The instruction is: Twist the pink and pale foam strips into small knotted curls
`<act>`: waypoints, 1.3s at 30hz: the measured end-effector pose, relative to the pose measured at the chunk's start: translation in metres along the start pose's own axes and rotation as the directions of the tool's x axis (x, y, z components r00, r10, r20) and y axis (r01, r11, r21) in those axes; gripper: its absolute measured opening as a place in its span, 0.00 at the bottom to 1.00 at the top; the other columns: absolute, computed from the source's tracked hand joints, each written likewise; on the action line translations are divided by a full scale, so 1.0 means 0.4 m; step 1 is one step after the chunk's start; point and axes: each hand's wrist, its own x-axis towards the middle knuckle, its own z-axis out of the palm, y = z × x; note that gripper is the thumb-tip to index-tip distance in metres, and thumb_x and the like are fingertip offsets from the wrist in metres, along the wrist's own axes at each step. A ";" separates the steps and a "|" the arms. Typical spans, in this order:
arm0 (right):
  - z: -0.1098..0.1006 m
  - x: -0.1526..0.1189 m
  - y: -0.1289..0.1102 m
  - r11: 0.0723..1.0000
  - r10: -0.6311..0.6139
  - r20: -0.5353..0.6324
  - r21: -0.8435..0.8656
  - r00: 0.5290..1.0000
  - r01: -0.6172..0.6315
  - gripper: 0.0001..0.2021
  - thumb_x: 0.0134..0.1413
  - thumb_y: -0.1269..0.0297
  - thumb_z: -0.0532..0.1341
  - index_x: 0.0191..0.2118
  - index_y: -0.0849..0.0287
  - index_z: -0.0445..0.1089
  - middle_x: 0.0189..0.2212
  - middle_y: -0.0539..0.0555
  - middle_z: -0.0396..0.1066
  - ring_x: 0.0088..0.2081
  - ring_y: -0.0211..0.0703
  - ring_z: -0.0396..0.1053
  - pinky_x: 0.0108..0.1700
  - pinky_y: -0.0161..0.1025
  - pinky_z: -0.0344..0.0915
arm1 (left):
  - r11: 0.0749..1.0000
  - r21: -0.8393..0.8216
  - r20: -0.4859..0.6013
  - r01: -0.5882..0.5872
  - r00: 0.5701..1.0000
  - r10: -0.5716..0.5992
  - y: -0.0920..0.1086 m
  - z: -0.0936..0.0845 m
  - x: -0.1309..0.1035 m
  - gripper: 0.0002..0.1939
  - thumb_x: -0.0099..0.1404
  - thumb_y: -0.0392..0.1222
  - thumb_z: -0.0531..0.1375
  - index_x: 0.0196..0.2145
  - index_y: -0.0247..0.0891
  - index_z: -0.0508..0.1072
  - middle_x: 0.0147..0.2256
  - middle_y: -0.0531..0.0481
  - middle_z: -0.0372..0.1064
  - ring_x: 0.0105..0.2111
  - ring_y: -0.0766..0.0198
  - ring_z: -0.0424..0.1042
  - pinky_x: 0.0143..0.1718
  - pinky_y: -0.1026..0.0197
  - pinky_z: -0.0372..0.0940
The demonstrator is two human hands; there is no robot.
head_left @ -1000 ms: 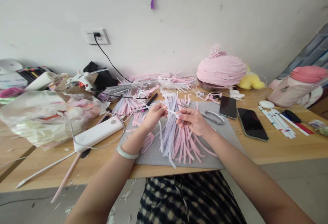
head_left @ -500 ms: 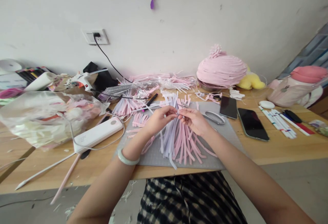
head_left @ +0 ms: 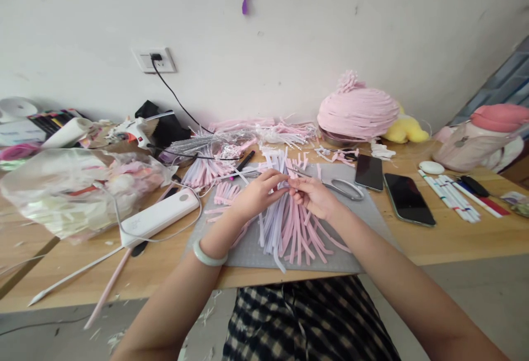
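Note:
My left hand (head_left: pixel 264 189) and my right hand (head_left: pixel 311 194) meet fingertip to fingertip above the grey cutting mat (head_left: pixel 351 262). Both are closed in a pinch around a small pale lavender pipe cleaner, mostly hidden by the fingers. Beneath them, lavender pipe cleaners (head_left: pixel 271 234) and pink pipe cleaners (head_left: pixel 301 234) fan out toward the mat's front edge. Scissors (head_left: pixel 345 189) lie just beyond my right hand, their blades partly behind it. Folded pink pieces (head_left: pixel 226 193) rest left of my left hand.
Two phones (head_left: pixel 409 199) and several markers (head_left: pixel 450 198) lie on the right. A pink yarn-like bundle (head_left: pixel 357 110) stands at the back. On the left are a white power bank (head_left: pixel 159 217) with its cable, a plastic bag (head_left: pixel 82 195) and a glue gun (head_left: pixel 138 129).
The fingers of both hands have shifted slightly, and the right fingers are curled more tightly. The small lavender piece is now more covered. The things on the table stay put.

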 end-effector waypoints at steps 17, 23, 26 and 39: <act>0.013 -0.014 -0.007 0.995 0.092 0.160 -0.048 0.983 -0.085 0.04 0.41 0.73 0.65 0.28 0.66 0.72 0.21 0.52 0.71 0.19 0.28 0.65 0.24 0.25 0.64 | 0.982 -0.093 -0.280 0.163 0.942 -0.183 0.010 0.019 0.003 0.04 0.57 0.40 0.54 0.27 0.38 0.65 0.22 0.54 0.58 0.23 0.68 0.58 0.28 0.65 0.56; 0.019 -0.008 0.018 0.998 0.057 0.200 0.003 0.978 -0.059 0.05 0.40 0.70 0.66 0.25 0.65 0.70 0.21 0.51 0.71 0.19 0.28 0.64 0.23 0.25 0.63 | 0.917 -0.307 -0.311 0.256 0.883 -0.351 0.009 0.052 -0.003 0.07 0.58 0.44 0.54 0.28 0.38 0.65 0.23 0.54 0.59 0.24 0.68 0.57 0.28 0.65 0.55; 0.020 -0.005 0.027 0.995 0.047 0.206 0.072 0.977 -0.063 0.07 0.39 0.68 0.66 0.27 0.65 0.70 0.21 0.52 0.71 0.20 0.28 0.64 0.24 0.26 0.63 | 0.907 -0.335 -0.317 0.255 0.876 -0.363 0.004 0.065 -0.007 0.08 0.58 0.45 0.55 0.29 0.38 0.66 0.24 0.54 0.59 0.24 0.68 0.57 0.29 0.64 0.55; 0.024 -0.013 0.011 0.990 -0.031 0.008 -0.134 0.999 0.031 0.07 0.34 0.66 0.65 0.22 0.64 0.72 0.18 0.51 0.69 0.18 0.32 0.63 0.22 0.32 0.61 | 0.928 -0.267 -0.060 0.260 0.957 -0.285 -0.012 0.031 0.005 0.08 0.59 0.44 0.52 0.26 0.38 0.63 0.20 0.56 0.58 0.21 0.68 0.59 0.24 0.65 0.54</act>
